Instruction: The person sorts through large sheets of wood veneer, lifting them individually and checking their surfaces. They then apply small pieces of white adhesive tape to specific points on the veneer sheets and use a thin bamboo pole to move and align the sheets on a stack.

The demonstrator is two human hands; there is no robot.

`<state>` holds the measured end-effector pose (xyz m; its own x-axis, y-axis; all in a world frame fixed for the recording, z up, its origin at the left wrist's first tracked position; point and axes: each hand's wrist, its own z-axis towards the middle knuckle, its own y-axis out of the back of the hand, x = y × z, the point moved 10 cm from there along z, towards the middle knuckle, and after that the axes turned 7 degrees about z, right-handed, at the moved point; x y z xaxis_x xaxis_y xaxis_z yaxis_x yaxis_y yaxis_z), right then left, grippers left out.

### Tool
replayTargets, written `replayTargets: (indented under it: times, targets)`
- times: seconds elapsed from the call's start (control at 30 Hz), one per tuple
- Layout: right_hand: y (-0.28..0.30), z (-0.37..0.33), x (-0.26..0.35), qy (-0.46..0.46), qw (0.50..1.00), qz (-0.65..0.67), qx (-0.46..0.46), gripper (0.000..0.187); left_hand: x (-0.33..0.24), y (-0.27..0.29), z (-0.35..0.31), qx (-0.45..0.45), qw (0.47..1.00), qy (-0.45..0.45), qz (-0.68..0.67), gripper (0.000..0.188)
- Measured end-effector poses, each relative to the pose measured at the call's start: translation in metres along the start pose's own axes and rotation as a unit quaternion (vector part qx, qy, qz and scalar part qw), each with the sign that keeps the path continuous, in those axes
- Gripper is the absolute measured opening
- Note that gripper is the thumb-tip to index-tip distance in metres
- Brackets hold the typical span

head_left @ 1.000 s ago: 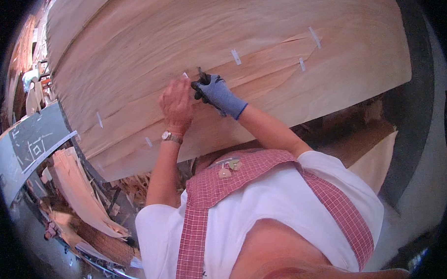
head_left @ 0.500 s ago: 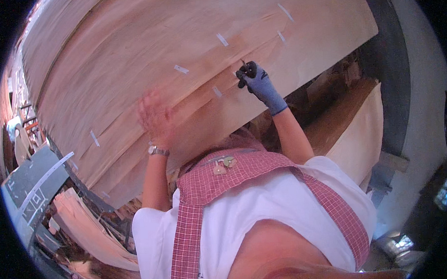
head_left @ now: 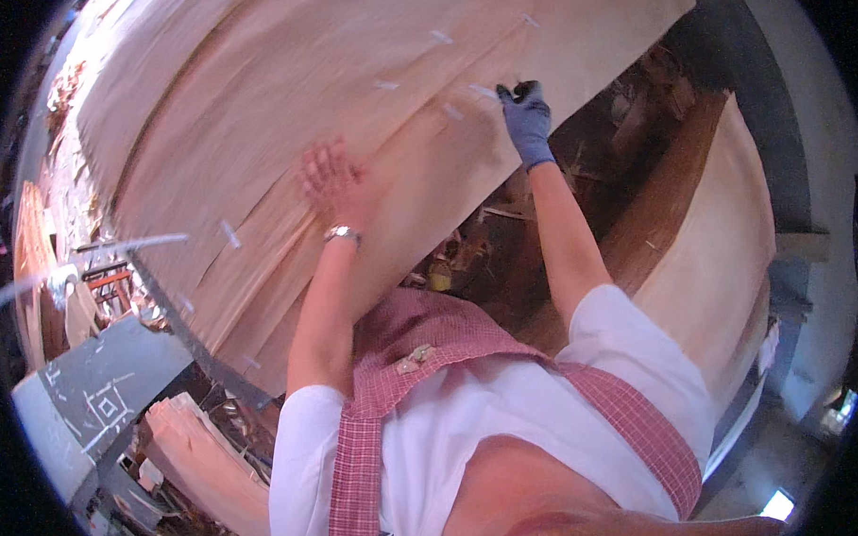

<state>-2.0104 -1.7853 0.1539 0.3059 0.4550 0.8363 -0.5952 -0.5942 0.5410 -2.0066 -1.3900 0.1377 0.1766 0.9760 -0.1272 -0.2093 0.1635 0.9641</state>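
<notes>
The big wood sheet (head_left: 282, 131) filled most of the view, lying beneath both hands and running well past them toward the upper left; its near edge slanted from the upper right down toward the apron (head_left: 422, 339). A second, curved wood sheet (head_left: 717, 248) stood apart to the right, beyond a dark gap; a grey-blue board (head_left: 121, 373) with white lines on it and a stack of thin wood strips (head_left: 204, 455) lay at the lower left.

The left grip (head_left: 336, 181), a bare hand, was spread palm down over the big sheet, its fingers apart and slightly blurred; the right grip (head_left: 526, 123), in a blue glove with dark fingertips, was over the sheet close to its near edge, the cuff just past that edge. The right fingers were curled inward; whether they were clamped on anything, I could not tell.

One pale tape strip (head_left: 482, 91) lay just beside the right fingertips; another (head_left: 386, 85) lay on the sheet between the two hands, farther from the body; a watch (head_left: 342, 233) circled the left wrist.
</notes>
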Motion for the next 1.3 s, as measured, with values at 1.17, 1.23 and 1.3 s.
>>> replayTargets:
  times: [1.17, 1.23, 1.3]
  targets:
    - [-0.47, -0.477, 0.348, 0.053, 0.989, 0.127, 0.061, 0.017, 0.652, 0.117, 0.091, -0.084, 0.992, -0.091, -0.037, 0.05]
    - [-0.566, -0.503, 0.368, -0.102, 0.919, 0.323, 0.203, 0.019, 0.667, 0.096, 0.133, -0.095, 0.988, -0.108, 0.056, 0.05]
    - [-0.621, -0.522, 0.404, -0.241, 0.846, 0.376, 0.292, 0.028, 0.684, 0.079, 0.154, -0.08, 0.983, -0.144, 0.084, 0.043]
